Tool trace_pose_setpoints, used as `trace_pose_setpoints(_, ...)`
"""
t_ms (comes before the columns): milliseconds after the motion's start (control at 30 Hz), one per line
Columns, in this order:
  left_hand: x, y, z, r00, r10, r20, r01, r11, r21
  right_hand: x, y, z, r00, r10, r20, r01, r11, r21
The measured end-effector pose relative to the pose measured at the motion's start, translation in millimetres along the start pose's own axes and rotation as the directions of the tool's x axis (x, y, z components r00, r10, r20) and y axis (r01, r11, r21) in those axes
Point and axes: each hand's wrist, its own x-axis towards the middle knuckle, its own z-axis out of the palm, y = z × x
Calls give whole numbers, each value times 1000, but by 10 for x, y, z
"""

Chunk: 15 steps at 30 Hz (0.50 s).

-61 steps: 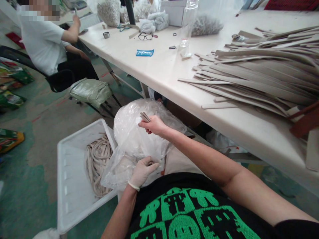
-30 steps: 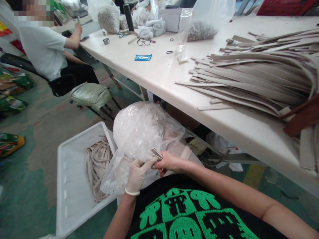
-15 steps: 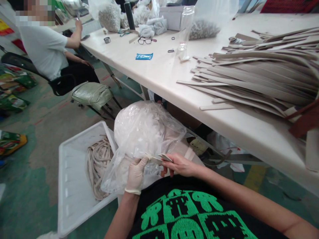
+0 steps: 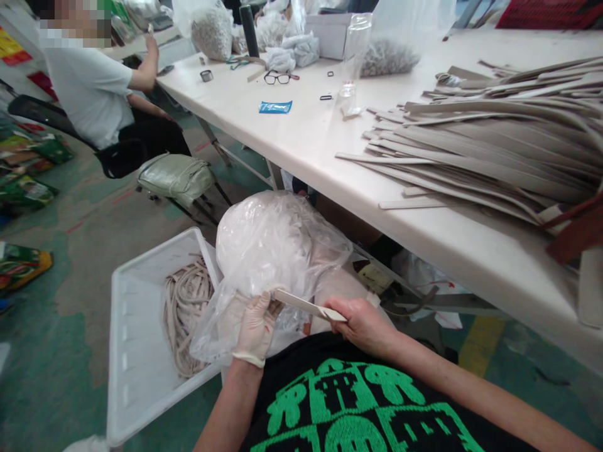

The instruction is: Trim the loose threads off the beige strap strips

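Note:
A flat beige strap (image 4: 299, 302) stretches between my hands above my lap. My left hand (image 4: 255, 328), in a pale thin glove, is closed on its left end. Bare, my right hand (image 4: 363, 321) is wrapped round the right part, with a short end poking out past the fingers. Just behind both hands rests a clear plastic bag (image 4: 264, 235) filled with whitish material. To the left stands a white plastic bin (image 4: 129, 364) holding a heap of similar beige straps (image 4: 185, 320).
A long white table (image 4: 301, 138) bears a big pile of beige strips (image 4: 471, 144), glasses (image 4: 277, 78), a blue packet (image 4: 276, 107), a clear bottle (image 4: 355, 50) and bags of small parts (image 4: 211, 34). Beside a green cushioned stool (image 4: 176, 177), a person (image 4: 85, 88) sits at the far left.
My right hand has moved right and slightly down, away from my left hand. More of the strap now shows between them, where it was mostly bunched at the right fingers before.

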Motion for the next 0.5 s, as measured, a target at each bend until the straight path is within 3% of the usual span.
trace_pose_setpoints(267,-127,-102,136,999,-38,38,33,989,147,158,-107,88,1000,18,19,-17,998,-65)
trace_pose_setpoints(400,-155,-25,176,998,-25,54,15,985,170,165,-153,-70,978,-77,192,71,997,38)
trace_pose_setpoints(500,-160,94,141,996,78,46,-84,983,161,78,-120,-184,941,-38,336,-32,979,200)
